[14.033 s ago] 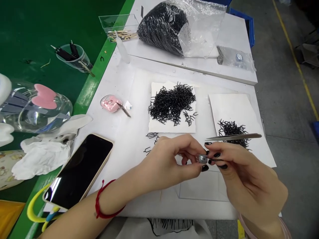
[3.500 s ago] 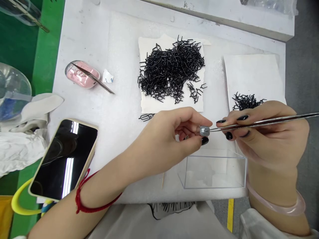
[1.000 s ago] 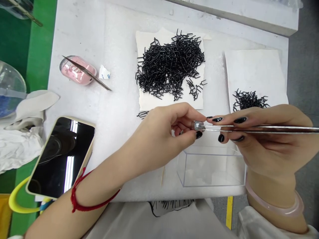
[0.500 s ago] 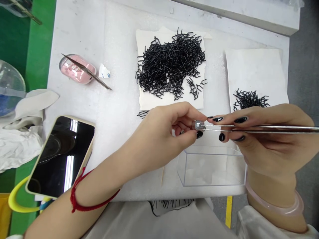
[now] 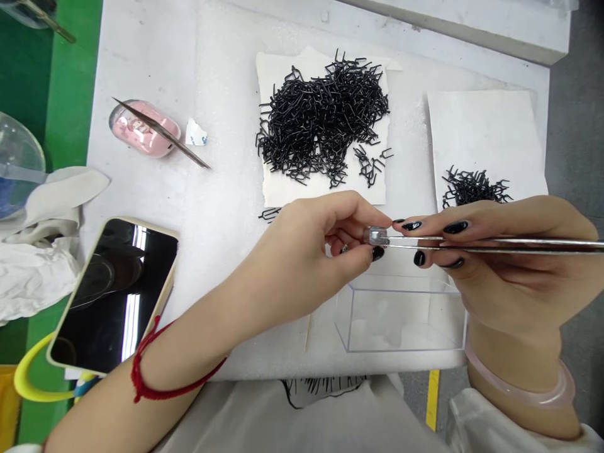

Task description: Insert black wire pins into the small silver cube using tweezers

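My left hand (image 5: 316, 251) pinches a small silver metal part (image 5: 376, 236) between thumb and forefinger, above the white foam table (image 5: 221, 207). My right hand (image 5: 509, 264) grips steel tweezers (image 5: 495, 244), held level, with their tips touching the silver part. A large heap of black bent wire clips (image 5: 323, 119) lies on a white paper sheet just beyond my left hand. A smaller heap of clips (image 5: 474, 187) lies on a second sheet (image 5: 481, 132) behind my right hand. A clear plastic box (image 5: 401, 311) stands right below both hands.
A black phone (image 5: 113, 292) lies at the left near white cloth gloves (image 5: 38, 251). A pink case (image 5: 144, 129) with a second pair of tweezers across it lies at the far left. A green floor strip (image 5: 70, 82) borders the table's left edge. A wooden toothpick (image 5: 307, 332) lies near the box.
Since half a second ago almost nothing differs; the hands hold the same pose with tweezer tips at the silver part. Over 14 seconds the view has tilted down and closer.
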Demonstrator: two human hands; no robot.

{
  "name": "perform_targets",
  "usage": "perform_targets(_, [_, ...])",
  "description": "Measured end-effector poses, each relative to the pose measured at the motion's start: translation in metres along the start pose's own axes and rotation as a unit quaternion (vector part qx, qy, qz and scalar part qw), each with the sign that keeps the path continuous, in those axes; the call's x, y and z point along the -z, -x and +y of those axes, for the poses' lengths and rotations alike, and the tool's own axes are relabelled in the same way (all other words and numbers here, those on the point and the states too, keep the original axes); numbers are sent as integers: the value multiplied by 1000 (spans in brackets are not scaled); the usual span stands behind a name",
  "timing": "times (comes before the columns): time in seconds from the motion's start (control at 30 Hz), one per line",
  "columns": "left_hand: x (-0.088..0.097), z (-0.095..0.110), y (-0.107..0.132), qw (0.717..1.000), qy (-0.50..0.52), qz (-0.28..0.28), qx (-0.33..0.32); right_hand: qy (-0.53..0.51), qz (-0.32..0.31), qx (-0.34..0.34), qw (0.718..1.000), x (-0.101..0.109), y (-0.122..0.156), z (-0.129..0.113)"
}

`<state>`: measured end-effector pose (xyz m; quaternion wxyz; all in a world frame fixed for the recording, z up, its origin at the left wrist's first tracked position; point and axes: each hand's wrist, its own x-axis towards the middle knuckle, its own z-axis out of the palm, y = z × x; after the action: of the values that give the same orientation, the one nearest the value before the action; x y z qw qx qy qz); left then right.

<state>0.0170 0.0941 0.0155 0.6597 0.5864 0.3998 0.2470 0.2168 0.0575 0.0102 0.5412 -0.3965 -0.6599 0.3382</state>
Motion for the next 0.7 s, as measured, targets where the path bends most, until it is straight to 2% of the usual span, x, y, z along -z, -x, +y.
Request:
perform_targets(0.1, [0, -1, 0, 1000, -1, 0, -2, -14, -1, -7, 1000, 0, 0, 1])
perform_targets(0.3, [0, -2, -1, 1000, 3, 4, -22, -39, -29, 70, 996, 1, -2, 8])
perform_targets(0.7, [-1, -2, -1, 1000, 5, 1, -15, -35, -26, 36, 998, 3, -1, 3])
